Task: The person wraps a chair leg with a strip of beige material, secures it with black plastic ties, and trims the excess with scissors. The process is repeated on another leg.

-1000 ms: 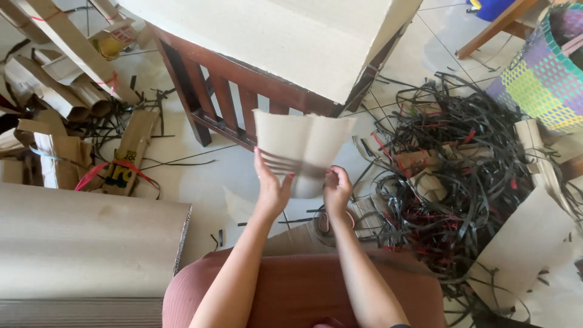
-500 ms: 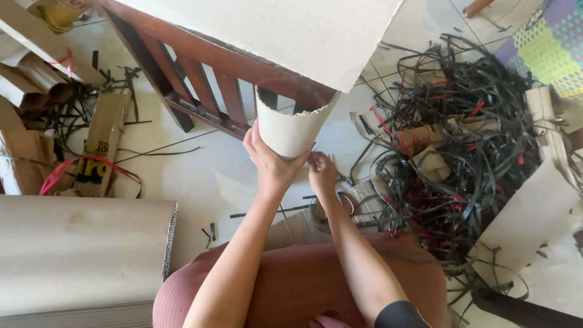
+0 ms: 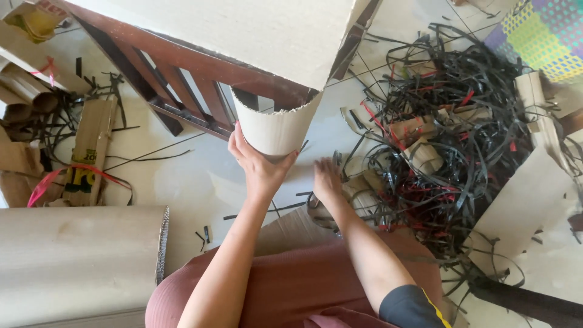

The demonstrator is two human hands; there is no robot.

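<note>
- Our left hand [image 3: 258, 167] is wrapped around the bottom of a rolled cardboard tube [image 3: 276, 127] and holds it up over the floor [image 3: 188, 176].
- Our right hand [image 3: 327, 179] is open, holds nothing, and is low beside the tube.
- Just past it lies a pile of black straps [image 3: 452, 115].
- Behind the tube stands a brown wooden frame [image 3: 182, 73].

Bright, even daylight fills the scene, bleaching the pale tiled floor [image 3: 188, 176] near glare. Shadows are soft and short, darkest under the wooden frame [image 3: 182, 79]. Focus is mostly crisp; the wide lens bends lines toward the edges.
</note>
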